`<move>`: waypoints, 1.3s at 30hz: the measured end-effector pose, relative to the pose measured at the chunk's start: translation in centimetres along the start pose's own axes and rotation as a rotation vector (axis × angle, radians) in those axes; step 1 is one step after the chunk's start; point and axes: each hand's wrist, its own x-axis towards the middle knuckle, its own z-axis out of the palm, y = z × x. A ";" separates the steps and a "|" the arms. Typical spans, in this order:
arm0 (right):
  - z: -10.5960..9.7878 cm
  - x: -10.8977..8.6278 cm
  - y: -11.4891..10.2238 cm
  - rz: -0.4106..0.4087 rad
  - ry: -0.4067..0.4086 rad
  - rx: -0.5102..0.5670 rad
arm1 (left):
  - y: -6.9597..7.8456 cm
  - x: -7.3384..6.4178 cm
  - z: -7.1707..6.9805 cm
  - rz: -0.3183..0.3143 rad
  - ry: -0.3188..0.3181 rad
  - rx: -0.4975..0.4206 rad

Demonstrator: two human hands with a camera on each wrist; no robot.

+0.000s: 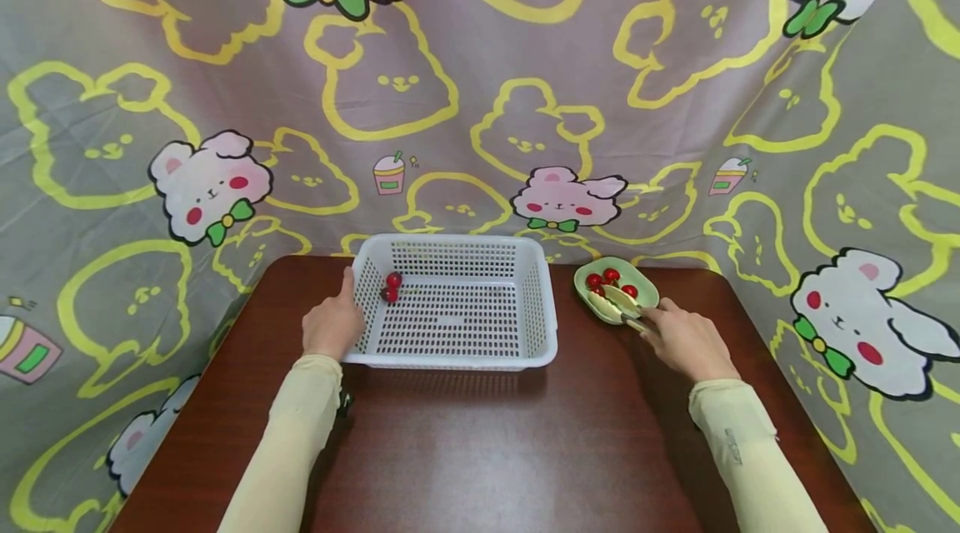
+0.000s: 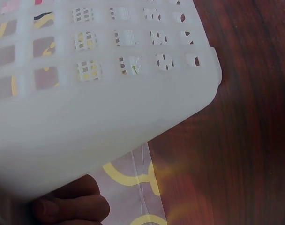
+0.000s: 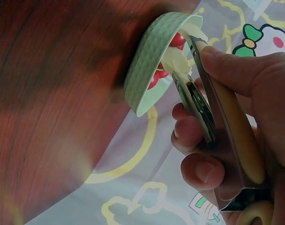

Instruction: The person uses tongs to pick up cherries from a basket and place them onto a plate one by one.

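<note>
Nearest are two pale sleeves point(image 1: 288, 433), reaching in from left and right over the bare near part of a dark reddish-brown table point(image 1: 480, 450). Farther on, the left hand point(image 1: 332, 325) grips the left side of a white plastic basket point(image 1: 450, 363), with one finger stretched toward the far end and others curled under the rim. The right hand point(image 1: 690, 341) holds a pair of tongs point(image 1: 619, 298), fingers and thumb wrapped about the handles; the pale tips stand slightly apart over a light green dish point(image 1: 641, 279), and whether they pinch anything I cannot tell. The basket sits left of the dish, well apart from it, both toward the far edge. Inside the basket, a few red fruits point(image 1: 393, 278) lie together near its left wall, while more red fruits point(image 1: 611, 276) lie in the dish around the tips. Farthest of all hangs a grey cloth point(image 1: 465, 158) with yellow outlines and white rabbits
</note>
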 end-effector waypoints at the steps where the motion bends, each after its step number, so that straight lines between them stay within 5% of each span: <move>1: 0.0 0.0 0.0 -0.001 0.003 -0.001 | 0.0 0.0 0.0 0.000 0.001 0.000; 39: -1.8 0.2 -0.3 0.030 0.018 0.066 | 0.1 0.1 0.1 -0.017 -0.008 0.000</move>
